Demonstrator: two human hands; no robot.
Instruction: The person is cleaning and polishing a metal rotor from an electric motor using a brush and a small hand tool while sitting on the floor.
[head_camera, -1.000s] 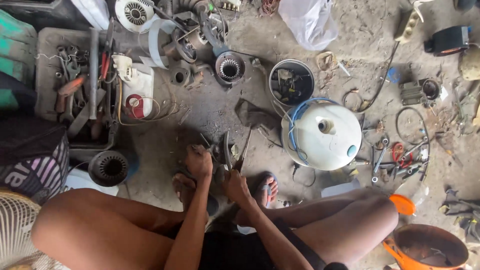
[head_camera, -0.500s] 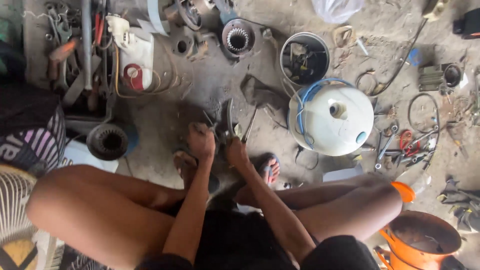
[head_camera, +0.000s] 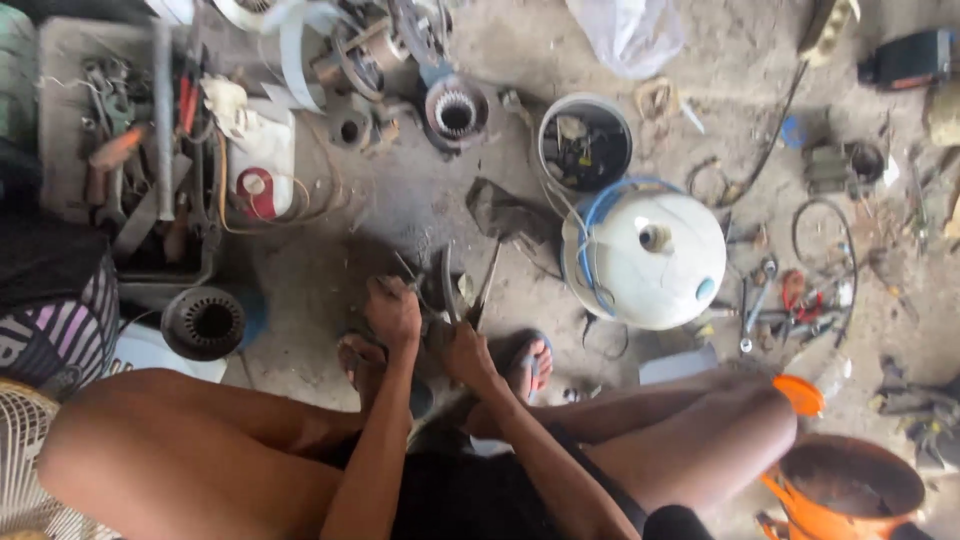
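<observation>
I sit on a dirty concrete floor with my knees spread. Both hands meet between my feet over a dark metal part (head_camera: 437, 290) with thin rods sticking up. My left hand (head_camera: 393, 312) grips it on the left side. My right hand (head_camera: 464, 350) is closed around a long thin tool (head_camera: 487, 282) whose shaft points away from me. My fingers hide what the tool tip touches.
A white domed housing (head_camera: 652, 260) with a blue cable lies to the right. Behind it stands a round bucket of small parts (head_camera: 585, 143). A motor stator (head_camera: 458, 112) lies at the back, another stator (head_camera: 204, 322) at left. A tool tray (head_camera: 120, 130) is far left, an orange bucket (head_camera: 850, 490) at lower right.
The view has shifted a little between frames. My hands stay together on the same part between my feet, with only slight movement.
</observation>
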